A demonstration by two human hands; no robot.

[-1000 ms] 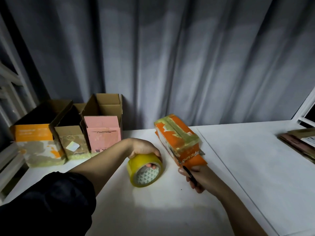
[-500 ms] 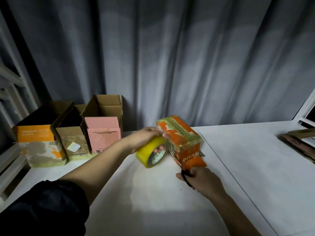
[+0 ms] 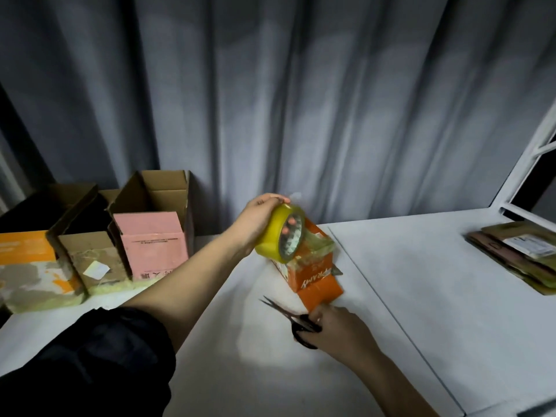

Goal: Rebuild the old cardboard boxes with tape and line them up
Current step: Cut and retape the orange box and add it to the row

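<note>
Raised since a second ago, the yellow tape roll [image 3: 279, 233] is now held off the desk [image 3: 421, 281] in the left hand [image 3: 255, 221], grip curled around its glossy rim, hollow core facing 5 o'clock. A clear strip runs from it onto the orange box [image 3: 313, 266]. That box lies at desk centre, long axis from 11 to 5 o'clock, worn cardboard patched with old tape. The right hand [image 3: 337, 329], at 6 o'clock of the box, is closed on black scissors [image 3: 290, 316], blades spread, tips toward 10 o'clock. Three open-topped boxes [image 3: 150, 236] stand in a row at 9 o'clock.
</note>
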